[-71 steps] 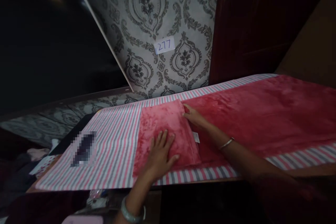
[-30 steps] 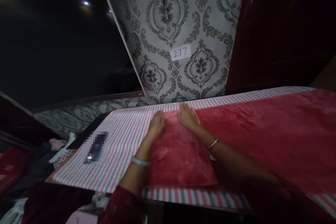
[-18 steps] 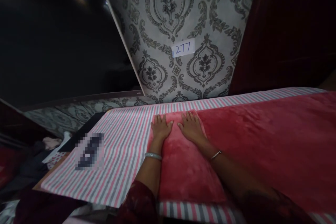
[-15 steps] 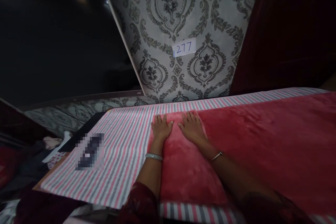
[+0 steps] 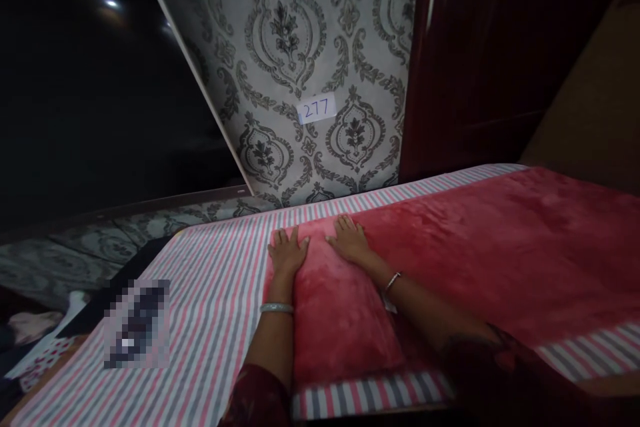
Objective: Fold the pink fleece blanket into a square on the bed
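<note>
Around red blanket [image 5: 480,247], striped cloth [image 5: 215,307], pixelated dark object [image 5: 137,323]

From where I stand, both arms stretch forward from the near edge of the worktop [image 5: 613,385]. The left hand [image 5: 289,257] lies palm down near the far edge, its fingers [image 5: 295,233] spread and pointing away from the body. The right hand [image 5: 349,240] is just beside it, also flat and palm down, its fingers closer together. The thumbs point toward each other without touching. The left forearm [image 5: 273,347] reaches almost straight ahead; the right forearm [image 5: 430,313] slants in from the right.
</note>
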The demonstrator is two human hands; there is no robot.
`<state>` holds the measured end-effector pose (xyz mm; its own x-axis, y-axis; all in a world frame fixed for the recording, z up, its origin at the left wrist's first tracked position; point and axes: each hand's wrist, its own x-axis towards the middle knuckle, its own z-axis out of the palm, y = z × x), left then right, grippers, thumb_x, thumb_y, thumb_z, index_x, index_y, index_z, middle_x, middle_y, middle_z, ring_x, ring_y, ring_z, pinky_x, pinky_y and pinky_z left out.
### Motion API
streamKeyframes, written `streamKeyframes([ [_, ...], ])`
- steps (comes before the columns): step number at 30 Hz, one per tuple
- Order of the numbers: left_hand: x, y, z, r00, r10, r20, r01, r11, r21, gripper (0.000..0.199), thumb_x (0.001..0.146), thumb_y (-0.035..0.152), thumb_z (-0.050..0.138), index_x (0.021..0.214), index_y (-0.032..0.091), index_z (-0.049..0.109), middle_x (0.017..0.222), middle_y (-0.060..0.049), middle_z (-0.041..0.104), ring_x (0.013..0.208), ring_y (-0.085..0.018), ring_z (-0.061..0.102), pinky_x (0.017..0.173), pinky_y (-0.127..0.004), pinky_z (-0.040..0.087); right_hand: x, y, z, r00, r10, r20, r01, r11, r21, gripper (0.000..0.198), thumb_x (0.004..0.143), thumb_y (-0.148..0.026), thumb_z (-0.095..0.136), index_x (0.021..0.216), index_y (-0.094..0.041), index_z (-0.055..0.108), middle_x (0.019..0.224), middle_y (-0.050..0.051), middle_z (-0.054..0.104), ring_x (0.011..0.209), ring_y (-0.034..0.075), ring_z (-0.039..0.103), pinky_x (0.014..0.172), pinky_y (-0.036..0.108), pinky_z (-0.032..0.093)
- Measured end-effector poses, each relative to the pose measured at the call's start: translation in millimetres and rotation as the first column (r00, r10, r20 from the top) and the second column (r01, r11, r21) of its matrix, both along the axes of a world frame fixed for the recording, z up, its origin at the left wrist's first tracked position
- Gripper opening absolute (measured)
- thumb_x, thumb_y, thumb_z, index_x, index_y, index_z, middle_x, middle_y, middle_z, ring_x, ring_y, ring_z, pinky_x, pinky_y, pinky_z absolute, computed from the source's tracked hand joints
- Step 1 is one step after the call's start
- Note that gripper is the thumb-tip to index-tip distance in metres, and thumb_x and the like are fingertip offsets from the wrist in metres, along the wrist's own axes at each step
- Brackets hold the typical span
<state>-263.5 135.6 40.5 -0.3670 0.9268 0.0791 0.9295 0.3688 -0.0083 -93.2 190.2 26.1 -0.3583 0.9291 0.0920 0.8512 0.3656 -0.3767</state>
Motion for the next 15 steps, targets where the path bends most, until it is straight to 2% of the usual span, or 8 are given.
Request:
streamKeyframes([
  [2, 0.4, -0.1, -0.9, 1.000, -0.010, -0.014, 0.010, 1.000, 0.025, 0.066, 0.100, 0.057, 0.026, 0.158, 0.025, 0.034, 0.165, -0.013, 0.030, 0.154, -0.033, 0.021, 0.117, -0.060, 0.029, 5.2, 9.7, 8.2, 0.997, -0.051, -0.052, 0.049, 0.998, -0.040, 0.064, 0.100, -0.042, 0.043, 0.156, -0.011, 0.035, 0.164, 0.018, 0.026, 0.151, 0.030, 0.025, 0.119, 0.046, 0.024],
  [6, -0.5, 0.3, -3.3, 0.999, -0.044, -0.008, 0.044, 0.997, 0.062, 0.066, 0.100, 0.054, 0.026, 0.158, 0.024, 0.033, 0.167, -0.006, 0.028, 0.154, -0.033, 0.018, 0.119, -0.063, 0.024, 13.6, 35.8, 23.8, 0.983, -0.162, -0.088, 0.154, 0.983, -0.098, 0.059, 0.101, -0.038, 0.042, 0.155, -0.014, 0.037, 0.144, 0.020, 0.055, 0.133, 0.032, 0.051, 0.107, 0.042, 0.039],
  [8, -1.5, 0.7, -4.4, 0.999, -0.053, -0.002, 0.053, 0.996, 0.068, 0.065, 0.100, 0.053, 0.027, 0.158, 0.024, 0.034, 0.166, -0.006, 0.029, 0.154, -0.033, 0.019, 0.119, -0.064, 0.024, 15.1, 48.8, 27.4, 0.976, -0.199, -0.093, 0.188, 0.975, -0.119, 0.057, 0.100, -0.037, 0.044, 0.153, -0.014, 0.041, 0.135, 0.019, 0.062, 0.128, 0.032, 0.055, 0.103, 0.041, 0.042],
  [12, -2.6, 1.7, -6.2, 0.998, -0.056, 0.012, 0.056, 0.996, 0.067, 0.066, 0.100, 0.054, 0.026, 0.158, 0.024, 0.034, 0.166, -0.007, 0.030, 0.154, -0.034, 0.018, 0.118, -0.066, 0.024, 13.1, 66.4, 24.2, 0.971, -0.205, -0.121, 0.189, 0.973, -0.132, 0.052, 0.099, -0.035, 0.049, 0.148, -0.018, 0.049, 0.134, 0.015, 0.065, 0.122, 0.026, 0.061, 0.096, 0.033, 0.045],
  [15, -2.1, 2.2, -6.1, 0.998, -0.051, 0.022, 0.050, 0.998, 0.049, 0.066, 0.100, 0.054, 0.025, 0.158, 0.025, 0.033, 0.166, -0.006, 0.029, 0.155, -0.034, 0.017, 0.119, -0.065, 0.022, 12.4, 70.0, 14.9, 0.971, -0.186, -0.152, 0.168, 0.978, -0.126, 0.038, 0.098, -0.030, 0.052, 0.133, -0.020, 0.061, 0.127, 0.010, 0.068, 0.115, 0.022, 0.063, 0.088, 0.027, 0.046],
])
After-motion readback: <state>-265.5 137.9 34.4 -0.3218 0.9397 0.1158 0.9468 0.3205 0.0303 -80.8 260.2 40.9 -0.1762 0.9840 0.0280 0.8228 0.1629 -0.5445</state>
